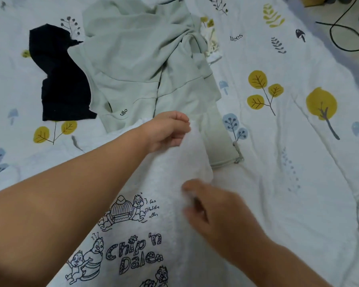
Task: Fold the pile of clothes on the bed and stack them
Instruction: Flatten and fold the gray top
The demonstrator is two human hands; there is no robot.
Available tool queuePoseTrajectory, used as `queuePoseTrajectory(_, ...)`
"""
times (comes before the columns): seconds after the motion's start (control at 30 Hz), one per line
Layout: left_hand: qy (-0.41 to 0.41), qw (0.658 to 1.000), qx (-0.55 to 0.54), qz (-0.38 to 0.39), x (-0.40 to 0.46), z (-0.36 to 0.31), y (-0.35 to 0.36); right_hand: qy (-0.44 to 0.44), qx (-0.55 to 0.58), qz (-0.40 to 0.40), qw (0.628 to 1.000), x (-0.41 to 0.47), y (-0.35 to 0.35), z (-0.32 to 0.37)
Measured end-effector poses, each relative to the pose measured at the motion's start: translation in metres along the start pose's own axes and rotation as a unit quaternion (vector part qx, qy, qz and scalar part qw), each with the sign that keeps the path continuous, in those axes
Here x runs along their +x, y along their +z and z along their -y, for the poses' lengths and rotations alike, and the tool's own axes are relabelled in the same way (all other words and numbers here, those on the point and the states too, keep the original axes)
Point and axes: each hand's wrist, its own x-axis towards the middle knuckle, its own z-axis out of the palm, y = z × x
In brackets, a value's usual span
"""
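Pinching the far edge of the white shirt (153, 204), the left hand (166, 131) sits at the frame's centre with its fingers curled round the cloth, probably to lift that edge and carry it over for a fold. Lower right, the right hand (211, 212) is blurred; its fingers seem to nip the shirt's right edge, though how firmly cannot be told. Holding two points on one side would keep the edge straight as it turns.

From both hands the shirt runs toward the bottom of the frame, its printed cartoon facing up, so most of it lies below and left of the grips. Above them, upper centre, the green hoodie (137, 65) lies rumpled and unfolded, one part reaching down just beside the left hand. A black garment (60, 79) sits at upper left, partly under the hoodie. All rest on the patterned bedsheet (288, 141).
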Motion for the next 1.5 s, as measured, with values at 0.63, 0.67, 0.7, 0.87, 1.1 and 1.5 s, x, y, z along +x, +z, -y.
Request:
queuePoseTrajectory(0.63, 0.065, 0.907, 0.394, -0.132, -0.020, 0.040, -0.014, 0.320, -0.009, 0.040, 0.947, -0.014, 0.025, -0.050)
queuePoseTrajectory(0.67, 0.063, 0.908, 0.392, -0.136, -0.019, 0.040, -0.011, 0.329, -0.006, 0.071, 0.942, -0.016, 0.025, -0.051)
queuePoseTrajectory(0.7, 0.074, 0.909, 0.381, -0.150, -0.017, 0.039, -0.008, 0.334, 0.008, 0.071, 0.940, -0.016, 0.025, -0.053)
queuePoseTrajectory(0.87, 0.120, 0.942, 0.299, -0.100, -0.001, 0.030, 0.008, 0.361, 0.072, 0.006, 0.930, -0.009, 0.024, -0.062)
queuePoseTrajectory(1.1, 0.185, 0.916, 0.315, -0.165, 0.013, 0.027, 0.022, 0.380, -0.011, -0.097, 0.920, -0.019, 0.031, -0.071)
queuePoseTrajectory(1.5, 0.035, 0.908, 0.414, -0.044, -0.048, 0.037, -0.014, 0.012, -0.202, -0.106, 0.974, -0.034, 0.044, -0.068)
